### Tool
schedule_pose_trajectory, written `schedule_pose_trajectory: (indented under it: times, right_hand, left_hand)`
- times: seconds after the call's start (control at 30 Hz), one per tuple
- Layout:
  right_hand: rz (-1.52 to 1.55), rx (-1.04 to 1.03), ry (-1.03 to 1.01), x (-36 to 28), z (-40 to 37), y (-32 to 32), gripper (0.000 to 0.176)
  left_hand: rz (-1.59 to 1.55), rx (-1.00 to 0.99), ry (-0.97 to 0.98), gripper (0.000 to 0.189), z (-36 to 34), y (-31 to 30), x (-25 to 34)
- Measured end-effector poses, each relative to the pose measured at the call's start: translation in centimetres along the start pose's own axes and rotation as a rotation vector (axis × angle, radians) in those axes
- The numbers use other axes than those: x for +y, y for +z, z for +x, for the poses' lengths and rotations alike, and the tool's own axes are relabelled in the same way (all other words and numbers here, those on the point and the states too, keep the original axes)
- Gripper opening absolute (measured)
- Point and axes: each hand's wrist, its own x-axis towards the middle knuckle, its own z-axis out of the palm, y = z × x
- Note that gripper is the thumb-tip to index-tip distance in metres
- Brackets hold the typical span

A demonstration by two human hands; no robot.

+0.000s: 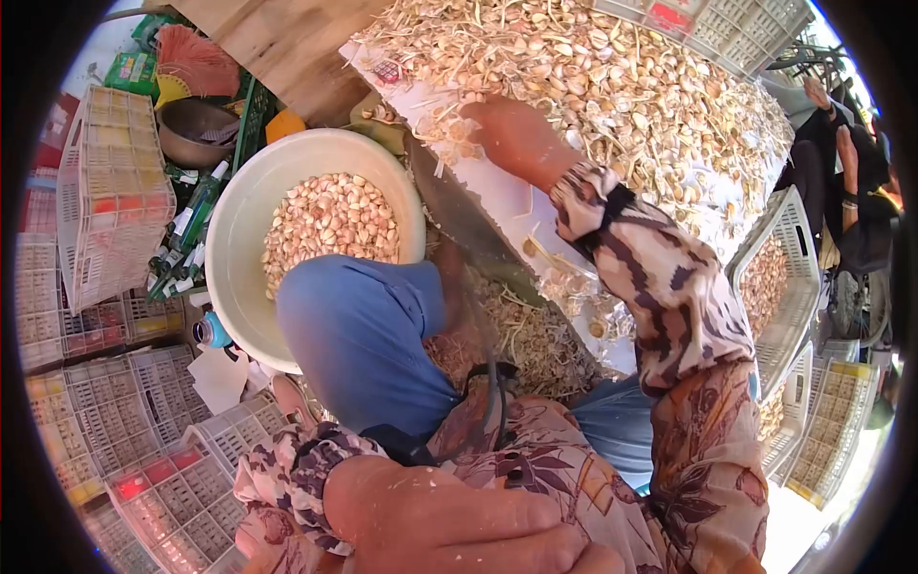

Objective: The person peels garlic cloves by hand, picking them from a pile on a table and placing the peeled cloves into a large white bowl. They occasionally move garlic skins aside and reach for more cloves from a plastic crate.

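My right hand (521, 143) reaches over the near-left edge of a wide heap of garlic cloves (622, 86), mixed with dry skins and stalks, on a pale sheet. Its fingertips touch the loose husks (448, 134) there; whether they grip anything is hidden. Close to the camera, my left hand (449, 521) is in front of my lap, back upward, with bent fingers pressed together. What lies inside them, if anything, does not show. Beside my knee stands a big pale basin (222, 253) with a pile of garlic cloves (330, 225) in it.
Plastic crates (115, 196) are stacked at left, near green bottles (198, 212) and a metal bowl (191, 134). Another crate (798, 277) with cloves stands at right, below a dark-clothed person (832, 153). Husk litter (531, 344) covers the ground between my legs.
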Motion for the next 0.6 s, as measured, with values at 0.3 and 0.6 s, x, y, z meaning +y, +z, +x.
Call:
schedule_pose_trajectory:
  times: [0.3, 0.6]
  right_hand:
    - [-0.019, -0.008, 0.165, 2.4, -0.6, -0.9, 0.017]
    - [0.642, 0.123, 0.69, -9.0, -12.9, -13.5, 0.015]
  left_hand:
    - [-0.079, 0.059, 0.091, 0.013, -1.7, -4.7, -1.4]
    - [0.46, 0.368, -0.492, 0.032, -3.8, -9.6, -9.4]
